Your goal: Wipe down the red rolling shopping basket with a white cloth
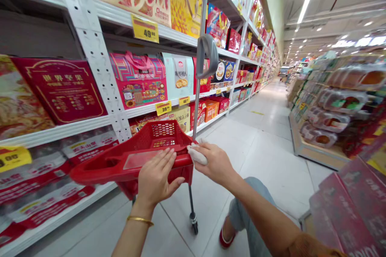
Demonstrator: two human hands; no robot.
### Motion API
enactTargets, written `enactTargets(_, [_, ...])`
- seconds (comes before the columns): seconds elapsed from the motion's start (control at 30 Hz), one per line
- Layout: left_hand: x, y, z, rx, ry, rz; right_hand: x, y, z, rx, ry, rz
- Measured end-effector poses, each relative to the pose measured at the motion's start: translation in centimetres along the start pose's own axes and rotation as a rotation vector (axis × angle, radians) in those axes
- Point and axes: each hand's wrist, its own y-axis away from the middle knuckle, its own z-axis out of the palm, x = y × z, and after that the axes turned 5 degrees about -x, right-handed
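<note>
A red plastic shopping cart [129, 168] stands ahead of me, with a tall metal pole [197, 108] at its right side that carries a grey loop handle [208, 56]. My left hand [158, 176] lies on the cart's red handle bar with its fingers stretched out and the thumb apart. A gold bangle circles that wrist. My right hand [212, 160] is closed on a white cloth [198, 155], which it presses against the right end of the bar beside the pole's base.
White shelves [99, 60] with boxed goods and yellow price tags run along the left. A tiled aisle [259, 136] stretches ahead. On the right stand a display of plastic-packed goods [334, 104] and stacked red boxes [346, 209]. My knee and red shoe [227, 233] show below.
</note>
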Motion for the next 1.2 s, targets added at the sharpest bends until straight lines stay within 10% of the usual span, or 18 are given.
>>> enactTargets(0.2, [0.1, -0.1, -0.2, -0.013, -0.038, 0.005, 0.8, -0.3, -0.2, 0.042, -0.102, 0.028])
enactTargets(0.57, [0.0, 0.5, -0.7, 0.002, -0.032, 0.003, -5.3, -1.1, 1.7, 0.001, 0.124, -0.107])
enactTargets(1.2, [1.4, -0.7, -0.4, -0.014, -0.028, -0.053, 1.5, -0.7, 0.2, 0.009, -0.094, -0.149])
